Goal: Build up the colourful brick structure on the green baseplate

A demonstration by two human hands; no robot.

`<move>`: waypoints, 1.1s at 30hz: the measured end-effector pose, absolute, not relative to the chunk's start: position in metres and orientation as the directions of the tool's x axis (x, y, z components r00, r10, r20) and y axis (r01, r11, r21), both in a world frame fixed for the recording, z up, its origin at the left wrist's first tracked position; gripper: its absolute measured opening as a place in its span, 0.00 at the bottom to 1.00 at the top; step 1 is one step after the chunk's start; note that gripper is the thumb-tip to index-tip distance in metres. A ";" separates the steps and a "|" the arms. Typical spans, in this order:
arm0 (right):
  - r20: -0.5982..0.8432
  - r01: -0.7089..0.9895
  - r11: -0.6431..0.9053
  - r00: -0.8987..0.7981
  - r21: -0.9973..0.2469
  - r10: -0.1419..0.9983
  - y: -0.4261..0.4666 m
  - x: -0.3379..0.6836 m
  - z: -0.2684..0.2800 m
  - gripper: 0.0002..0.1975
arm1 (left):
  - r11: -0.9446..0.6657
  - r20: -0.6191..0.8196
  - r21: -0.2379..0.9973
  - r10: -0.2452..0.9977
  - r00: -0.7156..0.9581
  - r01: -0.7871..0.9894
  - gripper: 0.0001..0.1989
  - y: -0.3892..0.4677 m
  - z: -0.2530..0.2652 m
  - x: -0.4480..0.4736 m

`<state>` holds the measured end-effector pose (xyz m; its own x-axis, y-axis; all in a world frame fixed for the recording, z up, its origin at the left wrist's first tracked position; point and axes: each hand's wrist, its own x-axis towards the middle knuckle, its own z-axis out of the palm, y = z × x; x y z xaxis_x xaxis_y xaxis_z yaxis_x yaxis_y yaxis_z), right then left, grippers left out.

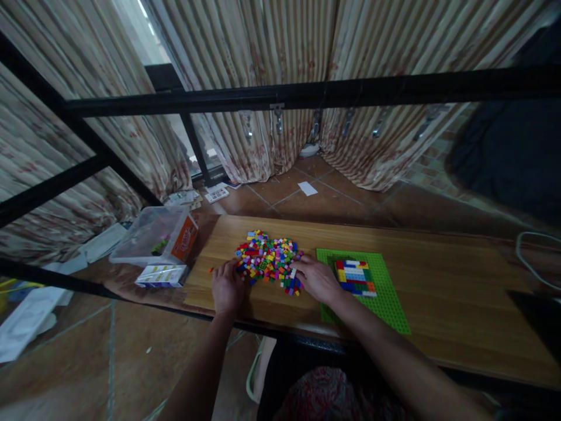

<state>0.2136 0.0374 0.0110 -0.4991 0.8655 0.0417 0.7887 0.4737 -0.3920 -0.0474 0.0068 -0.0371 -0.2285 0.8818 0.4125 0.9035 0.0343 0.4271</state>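
Note:
A loose pile of small toy building bricks (267,257) in many colours is spread on a wooden board. At the pile's left edge rests my left hand (228,286), palm down, fingers loosely bent and apart, with no brick visible in it. My right hand (319,280) reaches in from the right, thumb and fingertips drawn together at the pile's edge; a whitish brick shows there, but whether it is gripped I cannot make out. Beside that hand lies a green studded baseplate (390,292), carrying a flat block of joined multicoloured bricks (356,277).
Left of the board (451,280) stand a clear plastic tub (144,234) with an orange label and a small white box (161,276). A dark metal rail (280,96) crosses beyond, before striped curtains (272,47). A white card (307,188) lies on the tiled floor.

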 end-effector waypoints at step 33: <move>0.063 0.945 -0.193 0.217 -0.264 0.974 -0.050 0.424 0.024 0.11 | 0.034 0.419 0.390 0.883 -0.210 0.920 0.16 0.011 -0.037 -0.052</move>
